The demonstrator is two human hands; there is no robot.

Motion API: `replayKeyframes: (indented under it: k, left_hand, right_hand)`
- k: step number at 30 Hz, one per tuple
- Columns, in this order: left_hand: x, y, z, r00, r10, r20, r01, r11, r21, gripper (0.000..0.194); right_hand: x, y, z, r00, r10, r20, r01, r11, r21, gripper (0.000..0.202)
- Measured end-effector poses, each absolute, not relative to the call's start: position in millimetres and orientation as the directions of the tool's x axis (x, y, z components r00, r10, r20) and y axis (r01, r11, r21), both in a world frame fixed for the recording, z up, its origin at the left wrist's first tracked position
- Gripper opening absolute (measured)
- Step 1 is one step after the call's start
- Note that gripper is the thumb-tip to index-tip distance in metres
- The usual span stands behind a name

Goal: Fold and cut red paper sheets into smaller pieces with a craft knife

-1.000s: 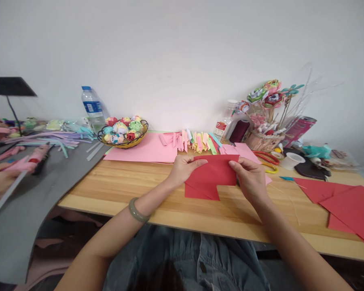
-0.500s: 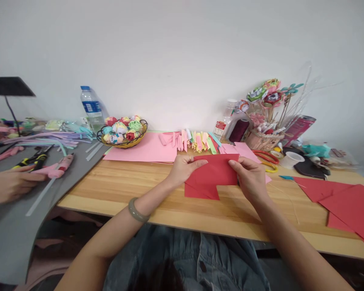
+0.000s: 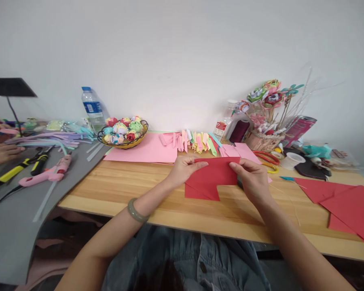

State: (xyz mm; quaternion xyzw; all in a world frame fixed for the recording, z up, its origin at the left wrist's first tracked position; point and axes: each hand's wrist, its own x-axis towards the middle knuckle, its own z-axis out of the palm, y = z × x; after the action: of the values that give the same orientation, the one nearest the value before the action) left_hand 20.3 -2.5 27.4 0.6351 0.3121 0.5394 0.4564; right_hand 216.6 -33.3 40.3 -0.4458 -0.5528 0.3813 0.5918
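Between my two hands, just above the wooden table [image 3: 157, 206], is a red sheet of paper [image 3: 216, 171]. My left hand [image 3: 183, 169] pinches its upper left corner, thumb on the near side. At the opposite corner my right hand [image 3: 252, 176] grips the paper between thumb and fingers. More red paper [image 3: 202, 192] lies on the table underneath, partly covered by the held sheet. Whether the held sheet is folded, I cannot tell. A small dark object shows beside my right fingers, mostly hidden.
Pink sheets [image 3: 139, 151], folded paper strips [image 3: 200, 141] and a basket of paper flowers [image 3: 123, 133] line the back. Red sheets [image 3: 348, 206] and scissors [image 3: 268, 159] lie right. Left, a co-worker's hands [image 3: 3, 153] are near a pink glue gun [image 3: 56, 169] on a grey mat [image 3: 12, 242].
My hands keep hold of the red paper, almost unmoved. The co-worker's hand has let go of the pink glue gun and drawn back to the far left.
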Motion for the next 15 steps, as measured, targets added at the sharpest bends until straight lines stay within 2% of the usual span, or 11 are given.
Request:
replayKeyframes:
  k: [3, 5, 7, 9, 11, 13, 15]
  left_hand:
    - [13.2, 0.7, 28.9, 0.335, 0.754, 0.565, -0.013, -0.596, 0.803, 0.030]
    - [6.8, -1.1, 30.1, 0.439, 0.642, 0.629, 0.084, -0.726, 0.683, 0.026]
    - [0.4, -7.1, 31.0, 0.565, 0.472, 0.676, 0.185, -0.871, 0.455, 0.019]
    - [-5.0, -15.8, 30.7, 0.680, 0.291, 0.673, 0.254, -0.954, 0.157, 0.021]
    - [-9.0, -24.1, 28.5, 0.759, 0.172, 0.628, 0.284, -0.955, -0.083, 0.023]
    - [-12.1, -28.7, 24.1, 0.812, 0.121, 0.570, 0.284, -0.937, -0.205, 0.024]
    - [-15.1, -27.9, 18.4, 0.846, 0.108, 0.522, 0.269, -0.932, -0.243, 0.025]
  right_hand:
    - [226.4, -40.0, 45.7, -0.058, 0.895, 0.442, 0.223, 0.443, -0.868, 0.015]
    - [235.0, -46.9, 47.9, -0.231, 0.794, 0.562, 0.344, 0.607, -0.716, 0.010]
    - [243.5, -55.1, 47.2, -0.403, 0.664, 0.629, 0.414, 0.746, -0.522, 0.006]
    - [249.6, -63.6, 43.5, -0.549, 0.553, 0.627, 0.463, 0.826, -0.322, 0.013]
    - [252.0, -71.3, 37.8, -0.672, 0.483, 0.561, 0.483, 0.860, -0.162, 0.021]
    - [250.3, -78.0, 31.8, -0.758, 0.435, 0.486, 0.480, 0.876, -0.034, 0.028]
    - [245.4, -84.1, 26.5, -0.804, 0.397, 0.443, 0.475, 0.877, 0.075, 0.032]
